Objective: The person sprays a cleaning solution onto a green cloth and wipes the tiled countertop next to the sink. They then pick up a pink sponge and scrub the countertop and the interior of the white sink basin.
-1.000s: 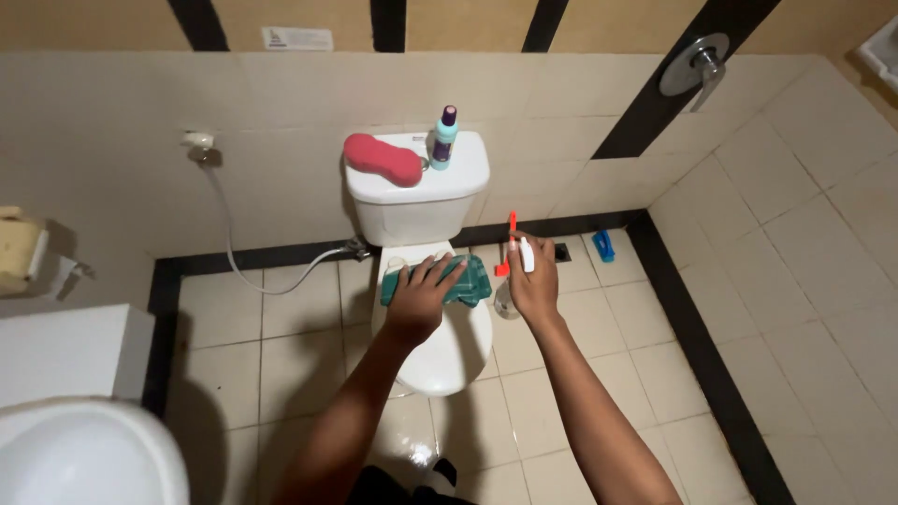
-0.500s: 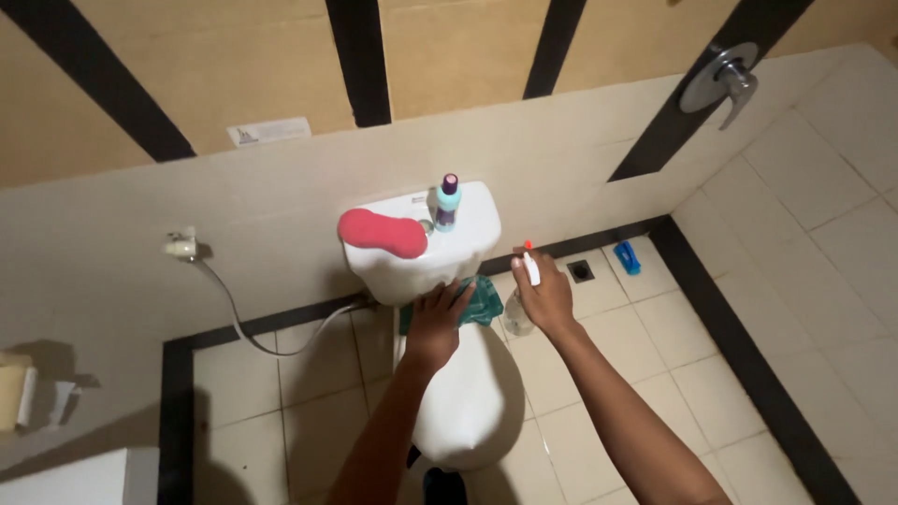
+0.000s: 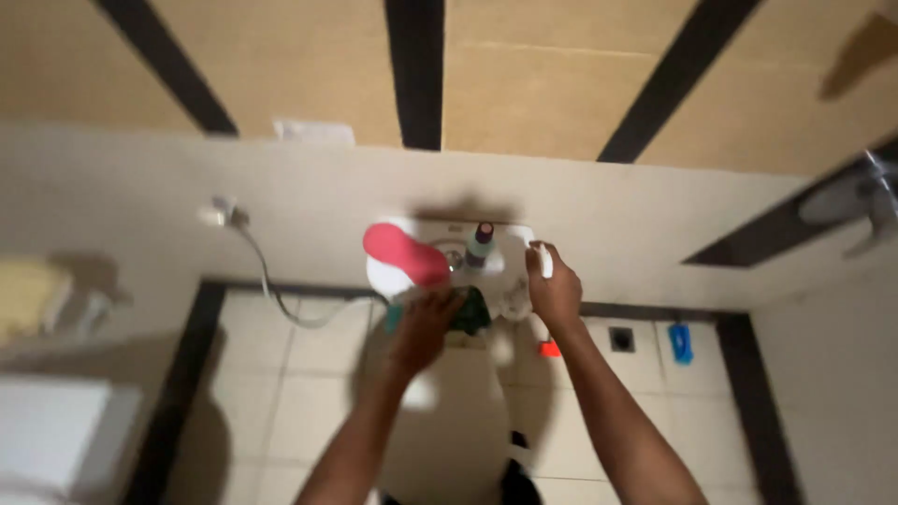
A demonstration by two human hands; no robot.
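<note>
A white toilet tank [image 3: 510,238] stands against the wall, with a red sponge-like pad [image 3: 404,254] and a small dark-capped bottle [image 3: 480,241] on its lid. My left hand [image 3: 423,325] presses a green cloth [image 3: 473,313] against the front of the tank, just above the toilet lid [image 3: 458,411]. My right hand [image 3: 554,292] is at the tank's right end. It grips a white item [image 3: 545,260] with an orange part [image 3: 549,348] showing below the hand. The picture is blurred, so what the item is stays unclear.
A hose and valve [image 3: 224,213] hang on the wall to the left. On the floor at the right are a drain [image 3: 620,339] and a blue object [image 3: 680,342]. A metal wall fitting [image 3: 875,194] is at far right, a white basin top [image 3: 56,440] at lower left.
Both hands have moved up from the toilet lid to the tank front, the cloth going with my left hand. The view has tilted up toward the wall.
</note>
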